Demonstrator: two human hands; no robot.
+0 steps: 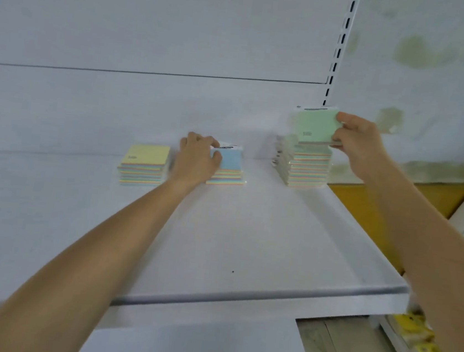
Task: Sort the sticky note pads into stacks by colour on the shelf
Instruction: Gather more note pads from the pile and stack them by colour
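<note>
Three stacks of sticky note pads stand at the back of the white shelf. The left stack has a yellow pad on top. My left hand rests on the middle stack, its fingers curled over the blue top pad. The right stack is the tallest, with a green pad on top. Just above it my right hand pinches a green pad by its right edge, tilted toward me.
A slotted upright runs up the shelf's back at the right. Beyond the shelf's right end is a stained wall and a yellow board. Yellow packets lie on a lower shelf at the bottom right.
</note>
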